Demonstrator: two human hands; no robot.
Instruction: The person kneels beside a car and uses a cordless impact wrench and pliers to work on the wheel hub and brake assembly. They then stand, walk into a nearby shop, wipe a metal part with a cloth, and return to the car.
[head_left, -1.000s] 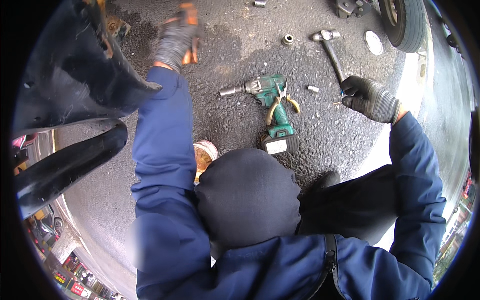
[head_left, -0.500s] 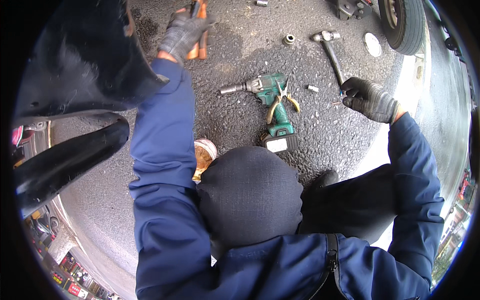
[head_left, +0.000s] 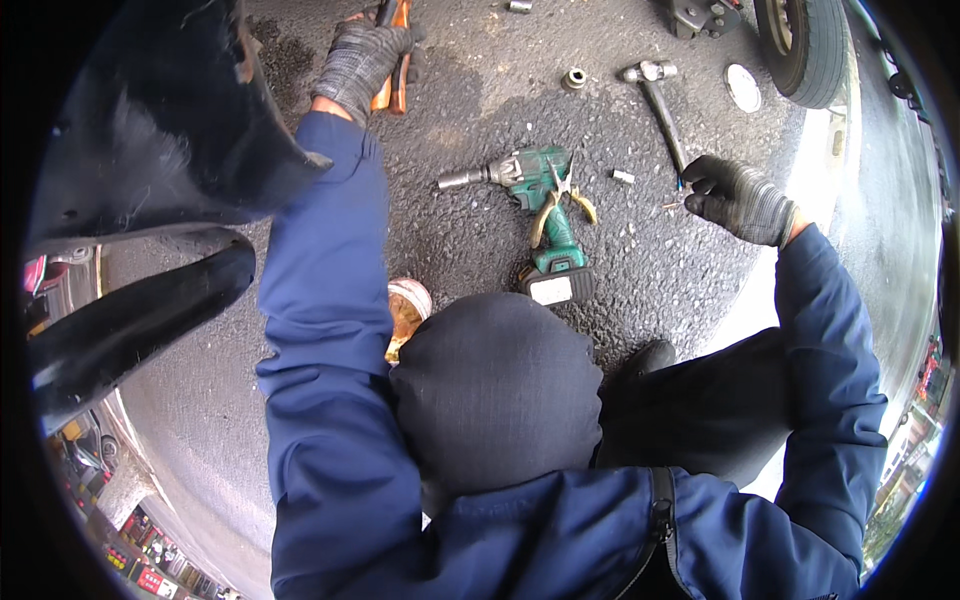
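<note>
The left hand is gripping orange handles while the right hand is bending by a hammer.

At the far left, the left hand (head_left: 358, 68) is wrapping its fingers around the orange handles (head_left: 399, 95), which are sticking out past the glove. On the right, the right hand (head_left: 745, 202) is curling its fingers just beside the near end of the hammer (head_left: 661, 115); I cannot tell if they are holding it. The hammer is lying on the ground (head_left: 450, 245). Between the hands, a green power tool (head_left: 528, 172) is lying on its side, with yellow-handled pliers (head_left: 547, 212) resting on top. A white round lid (head_left: 743, 88) is lying right of the hammer, near a tire (head_left: 817, 60).
</note>
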